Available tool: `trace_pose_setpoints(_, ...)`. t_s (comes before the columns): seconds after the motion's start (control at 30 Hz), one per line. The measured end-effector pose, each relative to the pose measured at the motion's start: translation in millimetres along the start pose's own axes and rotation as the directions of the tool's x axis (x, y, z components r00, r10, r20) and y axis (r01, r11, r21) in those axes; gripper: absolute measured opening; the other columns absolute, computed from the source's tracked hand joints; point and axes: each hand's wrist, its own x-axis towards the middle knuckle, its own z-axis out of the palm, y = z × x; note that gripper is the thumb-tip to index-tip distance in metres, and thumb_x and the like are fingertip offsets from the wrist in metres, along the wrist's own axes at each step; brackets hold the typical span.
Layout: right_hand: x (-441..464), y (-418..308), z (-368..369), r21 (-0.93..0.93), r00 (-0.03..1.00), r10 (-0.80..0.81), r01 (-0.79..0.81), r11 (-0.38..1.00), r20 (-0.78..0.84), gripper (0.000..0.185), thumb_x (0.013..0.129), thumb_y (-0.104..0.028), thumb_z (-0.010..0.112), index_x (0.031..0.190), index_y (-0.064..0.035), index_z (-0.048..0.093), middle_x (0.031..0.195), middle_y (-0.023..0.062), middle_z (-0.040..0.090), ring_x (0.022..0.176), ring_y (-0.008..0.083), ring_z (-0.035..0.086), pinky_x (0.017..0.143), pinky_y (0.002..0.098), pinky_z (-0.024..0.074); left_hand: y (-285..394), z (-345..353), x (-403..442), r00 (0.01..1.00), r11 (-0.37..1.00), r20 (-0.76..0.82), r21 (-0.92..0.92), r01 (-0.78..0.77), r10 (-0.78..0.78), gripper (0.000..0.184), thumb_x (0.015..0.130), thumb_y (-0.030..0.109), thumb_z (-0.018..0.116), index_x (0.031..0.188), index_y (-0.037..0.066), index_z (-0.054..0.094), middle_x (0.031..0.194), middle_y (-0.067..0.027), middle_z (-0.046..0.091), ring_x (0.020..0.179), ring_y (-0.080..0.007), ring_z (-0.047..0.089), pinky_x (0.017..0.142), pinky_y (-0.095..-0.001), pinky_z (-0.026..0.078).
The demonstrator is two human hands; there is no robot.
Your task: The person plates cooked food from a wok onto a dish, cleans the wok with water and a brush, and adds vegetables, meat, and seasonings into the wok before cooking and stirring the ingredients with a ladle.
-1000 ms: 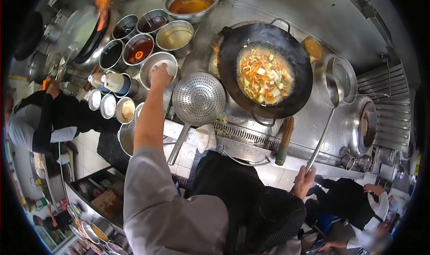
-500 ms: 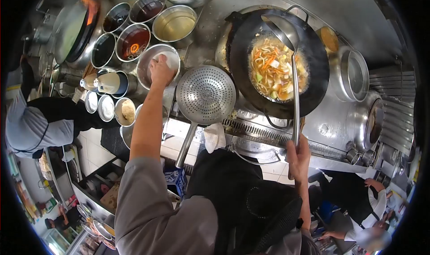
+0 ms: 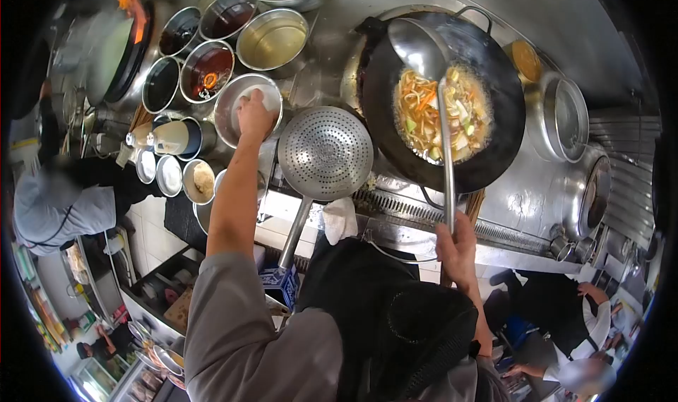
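Observation:
My left hand [image 3: 254,115] is down in a metal bowl [image 3: 227,127] that holds something white. Its fingers are curled together, and their tips and whatever they grip are hidden. My right hand [image 3: 458,249] is wrapped round the long handle of a steel ladle [image 3: 417,49]. The ladle's bowl hangs over the far left side of a black wok [image 3: 505,120]. Inside the wok, noodles with carrot strips and pale and green vegetable pieces [image 3: 441,112] sit in bubbling liquid. Between my hands lies a perforated steel strainer [image 3: 325,151], its handle towards me.
Metal pots of dark and clear liquids [image 3: 272,42] crowd the back left. Small containers of white and tan seasonings [image 3: 203,180] and bottles [image 3: 171,138] stand nearer. Flame [image 3: 129,0] rises at far left. A cloth [image 3: 340,220] lies by the front edge. Other people work at both sides.
The ladle has shifted left across the wok, and my right hand has moved slightly left with it. My left hand stays in the bowl of white stuff.

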Motion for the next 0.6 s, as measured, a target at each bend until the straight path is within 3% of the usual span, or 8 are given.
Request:
trace_pose_setpoints(0.1, -1.2, -6.6, 11.7, 0.091, 0.989, 0.080, -0.092, 0.992, 0.127, 0.042, 0.099, -0.012, 0.060, 0.136, -0.0003, 0.044, 0.065, -0.0031, 0.049, 0.049, 0.0048, 0.045, 0.043, 0.0220, 0.0356, 1.3, 0.0, 0.9, 0.999, 0.999, -0.025, 0.035, -0.027, 0.028, 0.058, 0.072, 0.029, 0.081, 0.118, 0.010, 0.052, 0.119, -0.0246, 0.057, 0.108, -0.0432, 0.059, 0.095, -0.0499, 0.048)
trace_pose_setpoints(0.3, 1.9, -7.7, 29.2, 0.126, 0.951, 0.076, -0.118, 0.985, 0.300, 0.044, 0.100, -0.018, 0.058, 0.139, -0.0029, 0.043, 0.064, -0.0017, 0.049, 0.049, 0.0064, 0.047, 0.044, 0.0230, 0.0384, 3.4, -0.2, 1.2, 0.998, 0.998, -0.057, 0.060, -0.021, 0.024, 0.054, 0.074, 0.027, 0.079, 0.117, 0.009, 0.053, 0.111, -0.0231, 0.062, 0.100, -0.0426, 0.064, 0.088, -0.0492, 0.053)
trace_pose_setpoints(0.47, 4.2, -18.5, 43.6, 0.219, 0.895, 0.094, -0.207, 0.953, 0.435, 0.028, 0.100, -0.020, 0.059, 0.121, -0.0050, 0.047, 0.063, 0.0004, 0.050, 0.045, 0.0078, 0.045, 0.041, 0.0256, 0.0387, 6.1, 4.7, 3.1, 0.998, 0.994, -0.050, 0.106, -0.036, 0.042, 0.048, 0.074, 0.027, 0.079, 0.112, 0.010, 0.057, 0.107, -0.0218, 0.066, 0.102, -0.0394, 0.065, 0.087, -0.0472, 0.054)
trace_pose_setpoints(0.5, 3.6, -21.0, 46.2, 0.242, 0.901, 0.045, -0.164, 0.956, 0.431, 0.028, 0.100, -0.020, 0.059, 0.121, -0.0050, 0.047, 0.063, 0.0004, 0.050, 0.045, 0.0078, 0.045, 0.041, 0.0256, 0.0387, 2.5, 6.3, 8.1, 0.998, 0.993, -0.044, 0.107, -0.041, 0.046, 0.045, 0.073, 0.026, 0.079, 0.109, 0.009, 0.060, 0.108, -0.0220, 0.066, 0.103, -0.0382, 0.066, 0.088, -0.0469, 0.054)
trace_pose_setpoints(0.6, 3.5, -28.5, 49.2, 0.270, 0.844, 0.085, -0.263, 0.926, 0.529, 0.029, 0.100, -0.022, 0.059, 0.121, -0.0064, 0.047, 0.066, -0.0007, 0.047, 0.045, 0.0073, 0.043, 0.040, 0.0254, 0.0390, 8.9, -20.9, 4.6, 0.993, 0.996, -0.082, 0.027, -0.081, 0.083, 0.040, 0.072, 0.025, 0.079, 0.105, 0.009, 0.064, 0.106, -0.0213, 0.069, 0.104, -0.0354, 0.066, 0.089, -0.0445, 0.053)
